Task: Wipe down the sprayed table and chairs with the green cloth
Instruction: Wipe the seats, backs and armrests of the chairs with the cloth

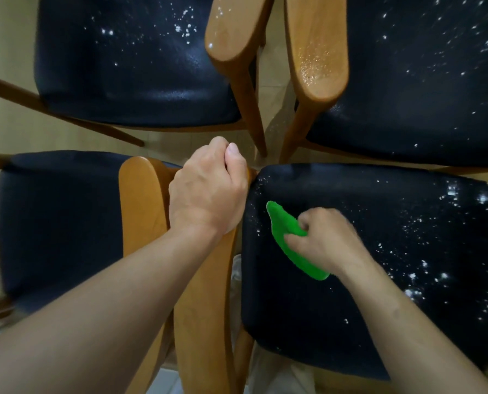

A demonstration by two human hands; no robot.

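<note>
Green cloth (pixel 289 240) is bunched under the right hand (pixel 326 241), whose curled fingers hold it flat against the near right seat (pixel 350 322), close to that seat's left edge. The hand is a little blurred, so the exact lie of each finger cannot be told, but the hold on the cloth is plain. The left hand (pixel 208 191) is closed round the top of the wooden chair back (pixel 205 294) just beside the seat, thumb uppermost, and appears to steady the chair.

Condition of the near right seat: the strip around and below the cloth shows only scattered specks, while the right half carries dense white droplets. By judgement, wiping of this seat is under way and is not yet half done.

Condition of the remainder:
- The near left seat (pixel 58 228) shows no droplets. Whether it has been wiped or was never sprayed cannot be told.
- The far left seat (pixel 123 66) carries droplets toward its upper right and a wet sheen near its front edge.
- The far right seat (pixel 421 81) is speckled over most of its surface.
- The two far chair backs (pixel 231 32) both show wet beads on the wood.

No table is in view, so its state cannot be reported.

Assessment: the task stands at an early stage. At least two seats, two wooden backs and most of the present seat are outstanding, with the table unaccounted for.
</note>
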